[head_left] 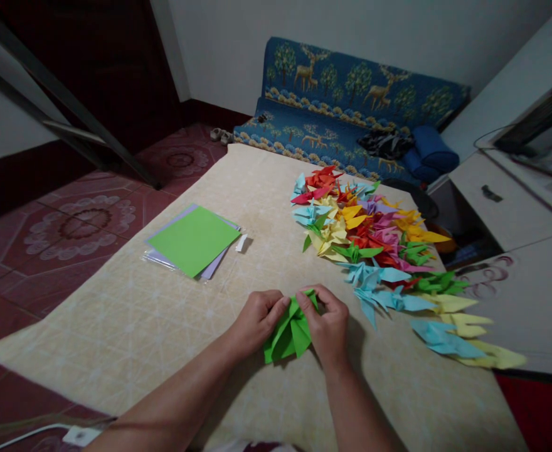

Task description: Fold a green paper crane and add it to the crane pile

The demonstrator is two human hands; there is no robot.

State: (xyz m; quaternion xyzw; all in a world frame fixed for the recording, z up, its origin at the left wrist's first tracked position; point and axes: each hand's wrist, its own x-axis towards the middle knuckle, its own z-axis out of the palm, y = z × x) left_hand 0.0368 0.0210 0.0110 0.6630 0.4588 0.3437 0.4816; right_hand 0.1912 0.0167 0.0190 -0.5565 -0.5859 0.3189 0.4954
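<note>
Left hand (257,320) and right hand (327,326) pinch folded green paper (289,336) from both sides, steadying its creases; paper cranes (374,245) heaped aside

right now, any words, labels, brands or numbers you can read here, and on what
No text can be read anywhere.
green folded paper, held by the left hand and the right hand: plain.
stack of paper sheets in a clear wrapper: no print shows.
paper cranes: plain colours.
sofa cover: deer and trees, no letters.
shelf at far right: too blurred to tell.
</note>
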